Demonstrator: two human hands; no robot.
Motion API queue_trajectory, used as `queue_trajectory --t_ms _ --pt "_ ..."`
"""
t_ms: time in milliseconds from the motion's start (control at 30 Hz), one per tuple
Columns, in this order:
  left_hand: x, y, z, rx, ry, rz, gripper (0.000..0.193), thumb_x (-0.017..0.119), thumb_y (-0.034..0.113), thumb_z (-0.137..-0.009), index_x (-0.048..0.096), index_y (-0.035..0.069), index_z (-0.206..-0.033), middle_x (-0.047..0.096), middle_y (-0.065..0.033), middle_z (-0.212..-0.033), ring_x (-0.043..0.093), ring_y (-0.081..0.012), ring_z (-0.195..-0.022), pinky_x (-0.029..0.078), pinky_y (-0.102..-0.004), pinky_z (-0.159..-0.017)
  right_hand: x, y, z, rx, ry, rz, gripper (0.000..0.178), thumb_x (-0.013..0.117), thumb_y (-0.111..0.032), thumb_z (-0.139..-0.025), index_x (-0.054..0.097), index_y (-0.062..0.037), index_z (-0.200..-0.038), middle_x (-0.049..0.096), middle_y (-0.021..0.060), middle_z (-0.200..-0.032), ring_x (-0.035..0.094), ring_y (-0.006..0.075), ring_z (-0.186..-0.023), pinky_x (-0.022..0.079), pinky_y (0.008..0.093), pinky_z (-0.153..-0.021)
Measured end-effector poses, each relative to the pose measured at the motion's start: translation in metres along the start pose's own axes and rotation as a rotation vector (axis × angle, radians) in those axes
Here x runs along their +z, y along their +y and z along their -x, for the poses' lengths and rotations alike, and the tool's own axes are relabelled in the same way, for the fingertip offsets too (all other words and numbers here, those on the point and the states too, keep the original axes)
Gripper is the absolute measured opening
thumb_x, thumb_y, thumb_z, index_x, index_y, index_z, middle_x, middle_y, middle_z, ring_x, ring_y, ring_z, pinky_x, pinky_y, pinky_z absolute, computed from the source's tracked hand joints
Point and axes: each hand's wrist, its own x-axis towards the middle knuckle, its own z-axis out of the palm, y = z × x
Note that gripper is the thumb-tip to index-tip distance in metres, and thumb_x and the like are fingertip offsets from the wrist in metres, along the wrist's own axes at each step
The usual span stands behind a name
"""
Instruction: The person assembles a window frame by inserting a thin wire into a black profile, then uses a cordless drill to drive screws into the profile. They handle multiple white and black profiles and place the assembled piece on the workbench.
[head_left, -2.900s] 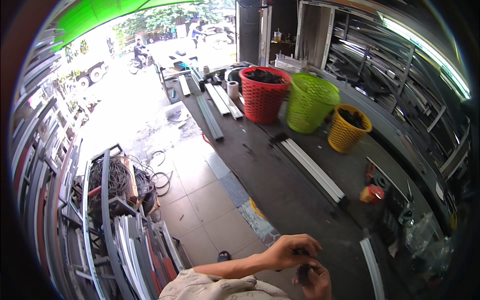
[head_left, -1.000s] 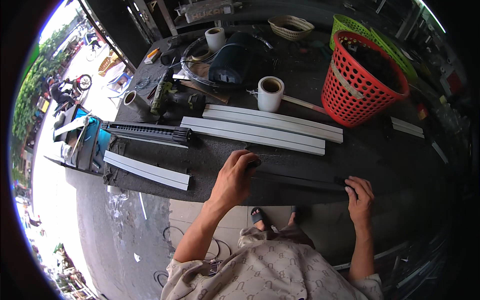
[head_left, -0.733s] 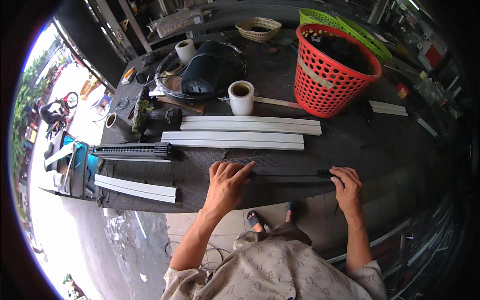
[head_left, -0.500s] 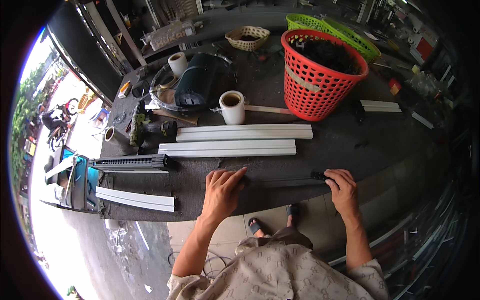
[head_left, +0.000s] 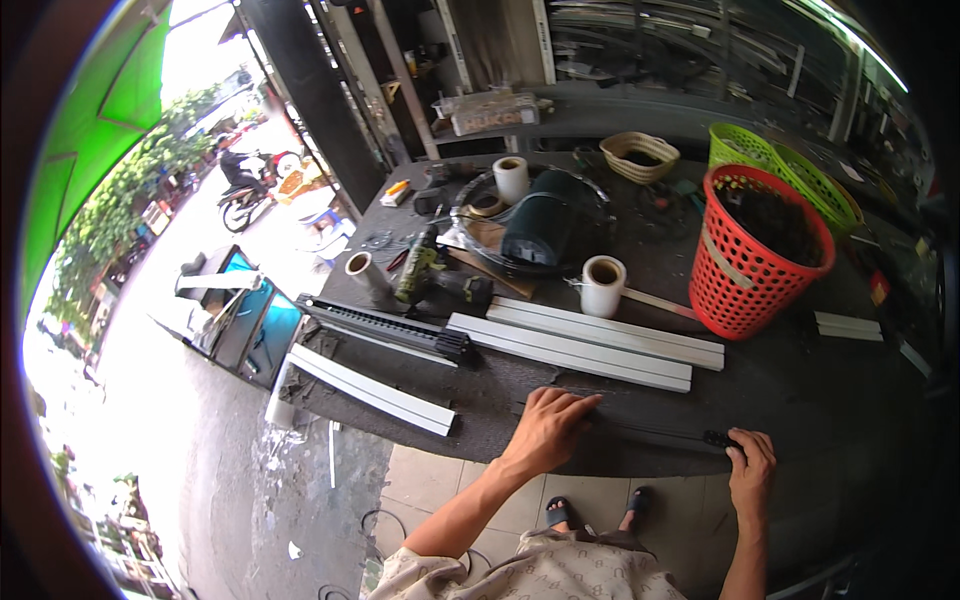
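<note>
A long, thin dark strip (head_left: 655,432) lies flat along the near edge of the dark worktop (head_left: 820,400), running roughly left to right and hard to tell apart from the surface beneath it. Its left end sits under the fingers of the left hand (head_left: 548,430), which press down on it. At its right end a small black piece (head_left: 718,439) is pinched in the right hand (head_left: 752,470).

A red mesh basket (head_left: 762,250) is standing beside a green one (head_left: 775,160). Two white metal profiles (head_left: 590,343) are lying side by side behind a tape roll (head_left: 602,285), near a cordless drill (head_left: 430,275).
</note>
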Motion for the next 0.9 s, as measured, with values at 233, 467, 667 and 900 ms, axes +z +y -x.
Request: queue_trajectory --t_ms 233,467,667,900 --pt "0.001 0.002 0.003 -0.016 -0.006 0.02 0.06 0.076 0.013 -0.096 0.063 0.009 -0.154 0.072 -0.0135 -0.136 0.063 -0.0338 -0.131 0.039 -0.0487 -0.121 -0.003 0.005 0.006 0.101 -0.027 0.006 0.038 0.079 0.007 -0.09 0.072 0.0011 -0.127 0.075 0.0177 -0.129 0.069 0.0387 -0.124 0.057 0.0479 -0.106" --pt "-0.026 0.012 0.0 -0.091 0.053 0.106 0.065 0.084 0.02 -0.095 0.063 0.012 -0.156 0.072 -0.0145 -0.139 0.062 -0.0363 -0.135 0.044 -0.0493 -0.121 -0.001 0.039 0.034 0.198 0.127 -0.068 0.054 0.082 -0.001 -0.092 0.063 -0.0001 -0.143 0.066 0.0209 -0.147 0.062 0.04 -0.14 0.048 0.0487 -0.12" --pt "-0.039 0.039 -0.015 -0.062 0.095 0.13 0.055 0.087 0.018 -0.093 0.071 0.011 -0.146 0.074 -0.0138 -0.131 0.069 -0.0362 -0.121 0.054 -0.0472 -0.108 -0.016 0.063 0.068 0.38 0.277 -0.087 0.055 0.078 -0.021 -0.104 0.057 -0.0009 -0.151 0.063 0.0201 -0.152 0.059 0.0393 -0.143 0.044 0.0499 -0.121" --pt "-0.001 0.114 -0.058 0.009 -0.018 0.287 0.048 0.089 0.008 -0.088 0.077 0.006 -0.135 0.078 -0.0162 -0.127 0.076 -0.0368 -0.115 0.062 -0.0425 -0.097 -0.043 0.088 0.094 0.508 0.454 -0.147 0.051 0.079 -0.012 -0.101 0.063 -0.0037 -0.148 0.069 0.0181 -0.141 0.066 0.0326 -0.131 0.051 0.0458 -0.11"
